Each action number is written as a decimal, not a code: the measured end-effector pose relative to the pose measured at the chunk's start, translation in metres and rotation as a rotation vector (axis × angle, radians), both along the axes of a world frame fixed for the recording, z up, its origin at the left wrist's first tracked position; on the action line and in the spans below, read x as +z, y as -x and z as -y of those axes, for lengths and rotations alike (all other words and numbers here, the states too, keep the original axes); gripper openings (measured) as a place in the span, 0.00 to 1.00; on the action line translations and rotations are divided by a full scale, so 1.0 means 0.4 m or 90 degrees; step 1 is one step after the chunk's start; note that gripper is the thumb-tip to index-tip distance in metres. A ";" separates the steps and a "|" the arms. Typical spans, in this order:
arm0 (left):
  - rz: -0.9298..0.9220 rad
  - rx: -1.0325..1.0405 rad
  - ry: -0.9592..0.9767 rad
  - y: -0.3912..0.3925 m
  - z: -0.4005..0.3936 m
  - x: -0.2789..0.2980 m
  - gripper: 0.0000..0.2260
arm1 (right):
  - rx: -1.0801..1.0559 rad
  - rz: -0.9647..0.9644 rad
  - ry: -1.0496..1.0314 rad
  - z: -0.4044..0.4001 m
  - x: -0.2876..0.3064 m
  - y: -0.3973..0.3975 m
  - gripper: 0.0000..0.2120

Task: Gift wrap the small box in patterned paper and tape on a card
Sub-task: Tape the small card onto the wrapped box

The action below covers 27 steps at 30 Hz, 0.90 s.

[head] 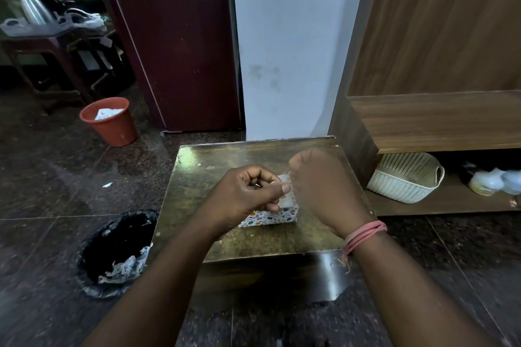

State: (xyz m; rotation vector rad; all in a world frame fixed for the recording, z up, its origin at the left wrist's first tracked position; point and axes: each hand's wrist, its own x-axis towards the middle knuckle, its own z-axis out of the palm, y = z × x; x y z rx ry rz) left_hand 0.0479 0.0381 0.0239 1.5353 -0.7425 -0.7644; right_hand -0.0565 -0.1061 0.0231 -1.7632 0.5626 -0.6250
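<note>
Head view, both hands' grip (curled) pinching tape (pixel 285 179)

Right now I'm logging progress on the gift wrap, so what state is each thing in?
small box: already wrapped in patterned paper, resting on the table.
table: carries the box.
left hand: fingers curled, pinching something small and pale above the box; what it is cannot be told.
right hand: curled beside the left, fingertips hidden.
orange bucket: upright, paper inside.
black-lined bin: open, crumpled scraps inside.
white basket: tilted on the shelf.
</note>
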 end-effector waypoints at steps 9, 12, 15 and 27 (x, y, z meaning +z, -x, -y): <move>-0.108 0.014 0.020 0.009 0.012 0.001 0.11 | -0.009 0.014 -0.001 0.003 -0.001 -0.003 0.08; -0.194 0.024 0.034 0.024 0.017 0.005 0.12 | -0.015 0.016 -0.008 0.002 -0.005 -0.010 0.08; -0.253 0.024 0.050 0.031 0.019 0.010 0.16 | -0.018 0.021 -0.002 0.003 -0.002 -0.009 0.08; -0.351 0.028 0.058 0.033 0.018 0.016 0.17 | -0.047 0.059 -0.074 0.037 -0.014 -0.010 0.07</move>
